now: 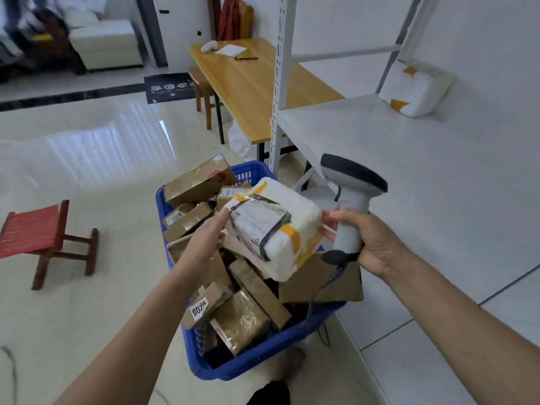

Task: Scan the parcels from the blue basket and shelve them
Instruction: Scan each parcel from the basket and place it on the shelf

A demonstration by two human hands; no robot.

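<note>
scan step in hand: left grip (204, 238) holds the white parcel (292, 217), right grip (369, 241) clasps the scanner (350, 182), which next needs aiming at the label (257, 222).

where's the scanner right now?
Head view, right of centre: the scanner is gripped in the right hand, just right of the white parcel held above the blue basket, in front of the shelf.

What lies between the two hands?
The white parcel, seen in the head view: left hand holds one end, right hand, gripping the scanner, touches the other.
</note>
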